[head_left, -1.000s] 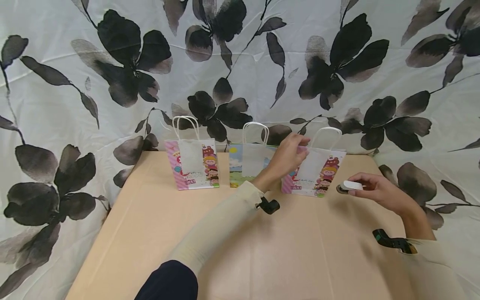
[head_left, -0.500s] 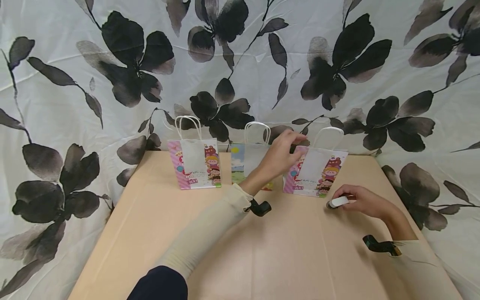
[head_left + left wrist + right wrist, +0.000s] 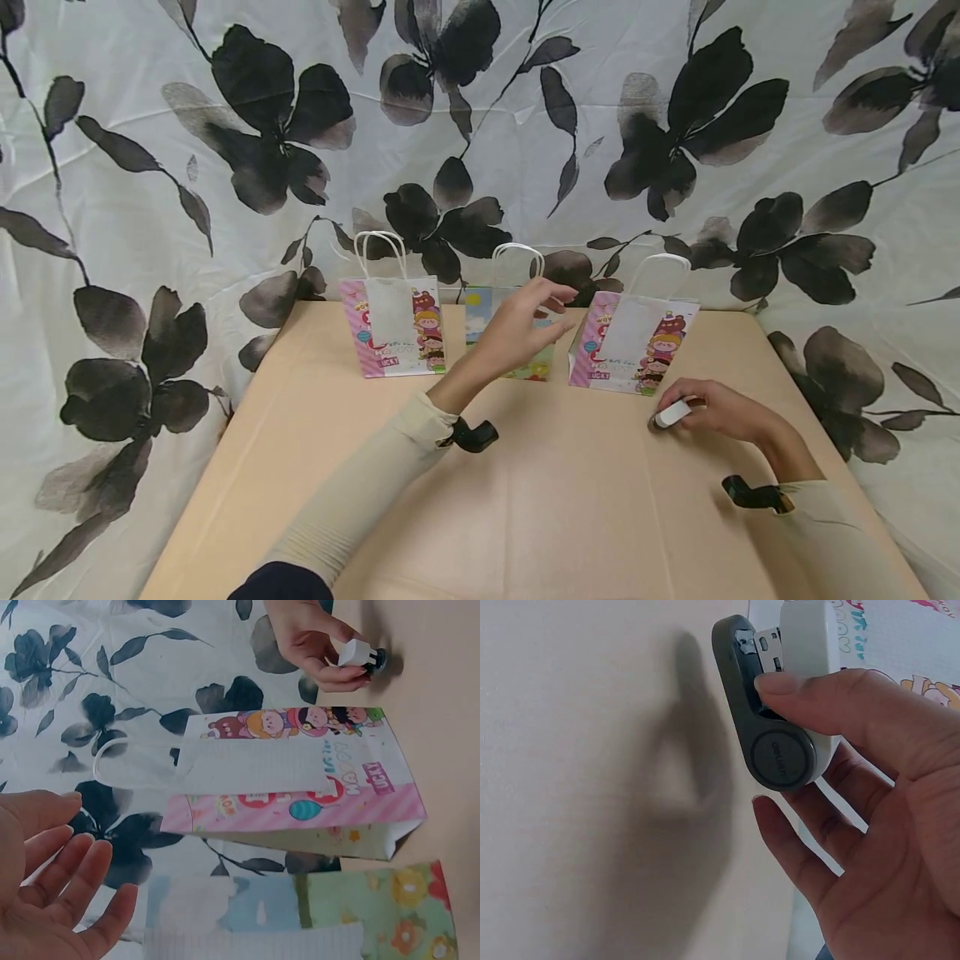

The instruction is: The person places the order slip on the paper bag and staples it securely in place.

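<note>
My right hand (image 3: 727,414) grips a small white and grey stapler (image 3: 810,660) by its sides, just above the table at the right. In the right wrist view the thumb lies over the stapler's metal part, and its round grey end faces the camera. The left hand (image 3: 517,329) holds nothing; its fingers are relaxed, in front of a middle paper bag (image 3: 477,312) with a sky and flower print. Between the hands stands a pink and white cartoon paper bag (image 3: 630,350), its mouth slightly parted in the left wrist view. A white paper strip carries its handle.
A matching pink cartoon paper bag (image 3: 390,329) stands at the left of the row. All three have white looped handles. The pale wooden table (image 3: 570,500) ends at a floral cloth backdrop (image 3: 555,158) behind the bags.
My left hand has drawn back left from the right-hand bag to the middle one. The right hand has brought the stapler down and left, close to the right bag's lower corner.
</note>
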Demonstrator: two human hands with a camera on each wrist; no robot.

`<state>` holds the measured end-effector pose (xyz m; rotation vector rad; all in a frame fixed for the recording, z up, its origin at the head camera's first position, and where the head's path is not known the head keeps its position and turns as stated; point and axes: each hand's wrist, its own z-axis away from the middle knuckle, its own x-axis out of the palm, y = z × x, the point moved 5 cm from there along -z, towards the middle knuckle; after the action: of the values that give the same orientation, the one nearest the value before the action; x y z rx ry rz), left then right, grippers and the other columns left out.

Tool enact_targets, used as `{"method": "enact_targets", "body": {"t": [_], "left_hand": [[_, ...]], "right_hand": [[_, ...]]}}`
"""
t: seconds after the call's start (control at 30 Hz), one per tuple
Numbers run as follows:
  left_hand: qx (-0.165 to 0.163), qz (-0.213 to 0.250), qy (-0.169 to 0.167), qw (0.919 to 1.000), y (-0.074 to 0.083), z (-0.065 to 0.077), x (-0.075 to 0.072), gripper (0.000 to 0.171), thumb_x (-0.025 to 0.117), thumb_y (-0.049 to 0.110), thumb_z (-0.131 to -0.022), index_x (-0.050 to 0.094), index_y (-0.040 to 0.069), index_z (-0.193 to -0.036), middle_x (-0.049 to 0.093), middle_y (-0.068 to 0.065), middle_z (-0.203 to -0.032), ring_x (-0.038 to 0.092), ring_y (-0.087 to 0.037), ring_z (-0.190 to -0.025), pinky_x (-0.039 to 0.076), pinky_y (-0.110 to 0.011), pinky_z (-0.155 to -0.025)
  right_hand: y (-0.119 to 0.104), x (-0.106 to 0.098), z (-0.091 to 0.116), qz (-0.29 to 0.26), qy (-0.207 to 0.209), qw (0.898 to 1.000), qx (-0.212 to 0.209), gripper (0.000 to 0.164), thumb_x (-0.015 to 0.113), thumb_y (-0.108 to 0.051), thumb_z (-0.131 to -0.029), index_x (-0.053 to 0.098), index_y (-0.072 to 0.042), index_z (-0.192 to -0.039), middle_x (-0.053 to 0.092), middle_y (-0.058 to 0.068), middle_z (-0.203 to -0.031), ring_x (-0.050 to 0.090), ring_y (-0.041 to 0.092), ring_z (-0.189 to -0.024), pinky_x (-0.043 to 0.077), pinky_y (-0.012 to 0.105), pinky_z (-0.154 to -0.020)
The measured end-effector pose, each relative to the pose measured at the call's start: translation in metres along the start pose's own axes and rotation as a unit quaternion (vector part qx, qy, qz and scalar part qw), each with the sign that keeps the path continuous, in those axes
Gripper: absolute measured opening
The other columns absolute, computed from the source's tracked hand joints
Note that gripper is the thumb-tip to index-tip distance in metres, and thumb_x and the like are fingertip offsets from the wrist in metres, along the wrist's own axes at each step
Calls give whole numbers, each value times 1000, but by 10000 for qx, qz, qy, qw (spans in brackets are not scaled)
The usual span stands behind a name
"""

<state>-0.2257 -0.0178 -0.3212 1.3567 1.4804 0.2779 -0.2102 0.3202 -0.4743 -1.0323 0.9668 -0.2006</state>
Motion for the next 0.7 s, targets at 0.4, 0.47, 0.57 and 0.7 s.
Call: {"method": "enact_targets", "body": {"t": [0.4, 0.47, 0.57, 0.7], "left_hand": [[-288, -66, 174, 9994, -21, 50, -34, 41, 74, 15, -94, 62, 9, -133, 64, -3, -125, 64, -19, -113, 54, -41, -97], [-395, -105, 216, 9989, -24, 59, -40, 41, 75, 15, -93, 62, 8, -132, 64, -3, -124, 64, -21, -112, 54, -42, -97], [-530, -131, 299, 9981, -29, 71, -48, 41, 77, 12, -92, 64, 8, -130, 64, -5, -122, 65, -23, -111, 55, -44, -96], [-648, -138, 403, 9970, -34, 86, -56, 41, 78, 11, -90, 65, 9, -129, 65, -6, -122, 65, -23, -111, 55, -45, -95]], "right_hand": [[10, 7, -2, -263, -122, 9995, 111, 22, 71, -5, -93, 71, -10, -114, 66, 13, -117, 57, 13, -102, 48, 23, -87], [11, 7, -3, -215, -128, 9997, 68, 22, 72, -6, -93, 71, -10, -114, 66, 13, -117, 57, 13, -103, 47, 22, -87], [12, 8, -3, -132, -120, 9998, 53, 22, 72, -6, -92, 72, -11, -114, 66, 12, -116, 57, 12, -102, 48, 24, -87], [12, 7, -3, 14, -130, 9997, 186, 23, 72, -6, -92, 72, -13, -114, 65, 10, -117, 55, 8, -103, 48, 23, -87]]}}
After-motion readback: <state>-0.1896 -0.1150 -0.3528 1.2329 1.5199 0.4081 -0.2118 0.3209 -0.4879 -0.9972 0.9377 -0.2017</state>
